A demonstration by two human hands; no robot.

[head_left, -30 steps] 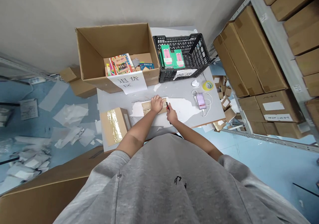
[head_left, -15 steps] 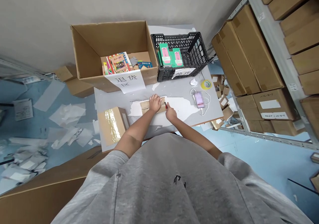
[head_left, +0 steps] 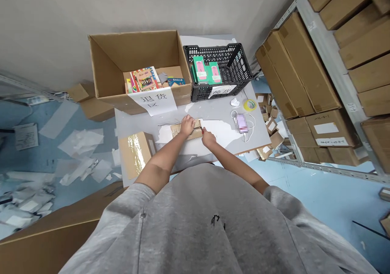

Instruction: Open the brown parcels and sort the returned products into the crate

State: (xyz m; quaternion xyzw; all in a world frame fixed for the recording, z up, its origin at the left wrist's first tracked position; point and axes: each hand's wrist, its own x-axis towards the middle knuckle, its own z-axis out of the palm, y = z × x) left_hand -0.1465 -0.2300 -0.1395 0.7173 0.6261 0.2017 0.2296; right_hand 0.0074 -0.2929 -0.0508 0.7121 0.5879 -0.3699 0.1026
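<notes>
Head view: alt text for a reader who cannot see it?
Left hand rests on a small cardboard parcel on a grey table; right hand holds a small tool at its end. Open carton and black crate behind.

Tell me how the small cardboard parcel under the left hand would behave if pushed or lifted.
The small cardboard parcel looks flat and low, so it probably will not tip or roll. On the smooth table it may slide easily, which the left hand pressing on it suggests. Being boxy cardboard, it likely stays stiff when lifted.
</notes>
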